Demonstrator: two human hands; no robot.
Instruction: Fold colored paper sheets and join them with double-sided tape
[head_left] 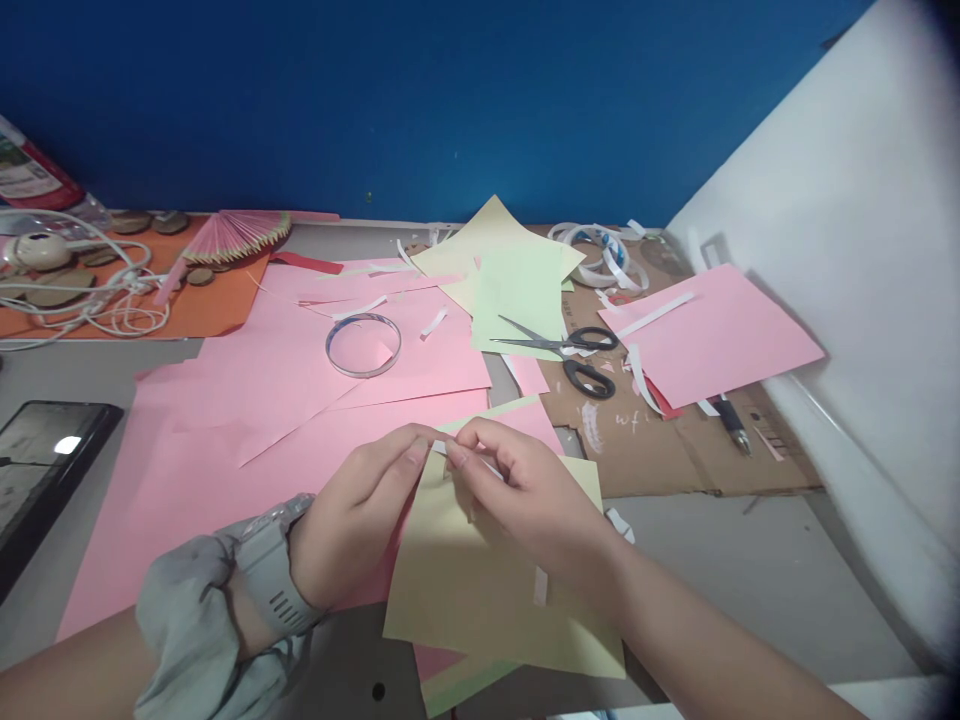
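Observation:
Between the fingertips of both hands is a small white strip [439, 447], perhaps paper or tape; its far end is hidden. My left hand [367, 500] pinches it from the left, thumb against forefinger. My right hand [525, 480] closes on it from the right, fingers curled. Below them lies a yellow paper sheet [465, 590], with a short pale strip [540, 587] on it. Large pink sheets [187, 480] spread out left of the hands. Black-handled scissors [589, 360] rest partly open beyond my right hand.
A silver ring-shaped roll [327, 345] stands on the pink paper. At the right, cardboard [652, 460] carries a pen [731, 425] and a pink sheet [720, 340]. A phone [45, 480], tangled white cable [127, 290] and pink folded fan [232, 238] are at the left. A blue panel [420, 100] rises behind.

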